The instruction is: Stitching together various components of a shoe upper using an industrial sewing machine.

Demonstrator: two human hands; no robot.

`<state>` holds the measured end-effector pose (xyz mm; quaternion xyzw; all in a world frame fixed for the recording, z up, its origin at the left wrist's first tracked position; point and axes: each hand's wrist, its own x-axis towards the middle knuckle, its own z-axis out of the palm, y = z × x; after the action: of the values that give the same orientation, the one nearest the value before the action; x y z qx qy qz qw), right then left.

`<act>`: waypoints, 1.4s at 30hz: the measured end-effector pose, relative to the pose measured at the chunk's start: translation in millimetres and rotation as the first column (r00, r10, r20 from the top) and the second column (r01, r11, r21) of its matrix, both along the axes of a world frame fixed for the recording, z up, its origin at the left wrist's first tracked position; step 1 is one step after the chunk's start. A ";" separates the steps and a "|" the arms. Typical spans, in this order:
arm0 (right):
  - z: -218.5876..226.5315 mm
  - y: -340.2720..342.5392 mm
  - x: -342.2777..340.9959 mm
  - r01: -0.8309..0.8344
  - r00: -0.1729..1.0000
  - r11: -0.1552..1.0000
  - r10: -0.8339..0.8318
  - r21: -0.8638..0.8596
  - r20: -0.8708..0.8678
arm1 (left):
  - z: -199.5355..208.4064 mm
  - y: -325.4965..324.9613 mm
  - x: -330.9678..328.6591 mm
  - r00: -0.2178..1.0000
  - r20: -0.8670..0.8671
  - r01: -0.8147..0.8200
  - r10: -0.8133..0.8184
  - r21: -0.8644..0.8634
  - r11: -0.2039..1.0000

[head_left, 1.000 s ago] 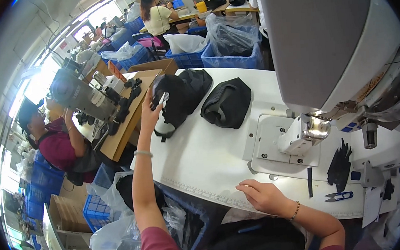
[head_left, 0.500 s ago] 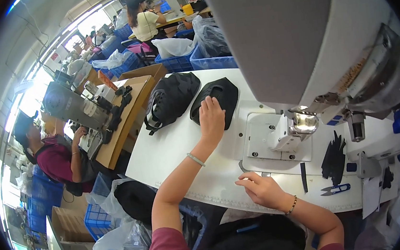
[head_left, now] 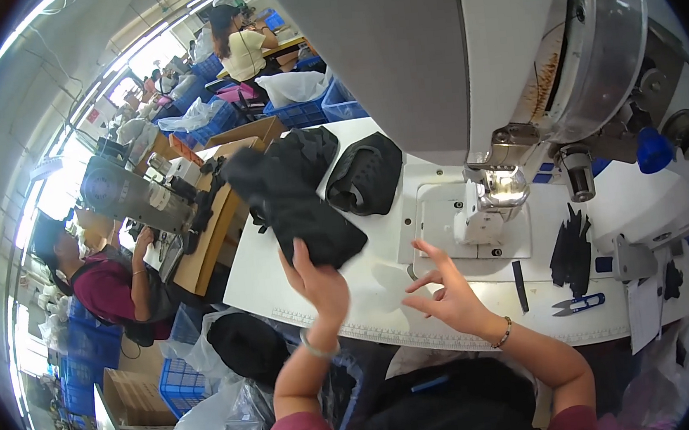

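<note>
My left hand point(head_left: 318, 288) is raised over the front of the white table, its fingers and thumb at the lower edge of a black cap point(head_left: 303, 211). The cap is tilted in the air and smeared by motion. Behind it, partly covered, lies another black fabric piece point(head_left: 311, 148). Just right of that rests a black cap point(head_left: 366, 176) with its hollow side partly showing. My right hand point(head_left: 452, 300) hovers empty by the table's front edge, fingers apart, in front of the sewing machine's light plate point(head_left: 436, 214).
The large grey sewing machine head point(head_left: 396, 61) hangs over the table's right side. A heap of black strips point(head_left: 572, 251), a single black strip point(head_left: 520, 285) and blue-handled thread snips point(head_left: 579, 304) lie at right. A co-worker point(head_left: 106, 279) sits at another machine on the left.
My left hand has left the right-hand cap on the table and come nearer, with a black cap now lifted at its fingers. My right hand's fingers have spread and risen slightly.
</note>
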<state>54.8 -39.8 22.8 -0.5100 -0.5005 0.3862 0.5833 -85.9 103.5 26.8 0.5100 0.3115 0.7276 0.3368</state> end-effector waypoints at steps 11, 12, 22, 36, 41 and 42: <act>26.1 -34.7 13.4 -0.191 0.902 0.974 0.124 -0.123 -0.414 | 64.5 -71.5 10.2 0.456 -0.287 0.670 -0.843 -0.512 0.537; 29.9 -38.1 11.9 -0.100 0.932 0.991 0.064 -0.084 -0.357 | 65.2 -63.0 14.5 0.367 -0.527 0.604 -0.766 -0.492 0.628; 38.2 -13.4 52.6 0.559 0.829 0.784 -0.519 0.269 -0.209 | 75.4 -47.2 131.0 0.620 -0.502 0.545 -0.603 -0.277 0.791; 18.2 -9.6 62.3 0.553 0.832 0.778 -0.494 0.298 -0.253 | 66.7 -25.1 141.7 0.480 -0.389 0.670 -0.787 -0.416 0.615; 18.9 -15.7 63.5 0.522 0.851 0.805 -0.472 0.282 -0.229 | 67.5 -23.9 139.3 0.430 -0.305 0.680 -0.850 -0.509 0.527; 23.2 -18.5 63.4 0.501 0.863 0.835 -0.462 0.228 -0.205 | 66.9 -22.4 139.5 0.439 -0.313 0.715 -0.842 -0.446 0.538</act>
<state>118.3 -58.3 45.9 -0.5055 -0.3613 0.1888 0.7604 53.6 81.1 93.7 0.7165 0.2014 0.2851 0.6040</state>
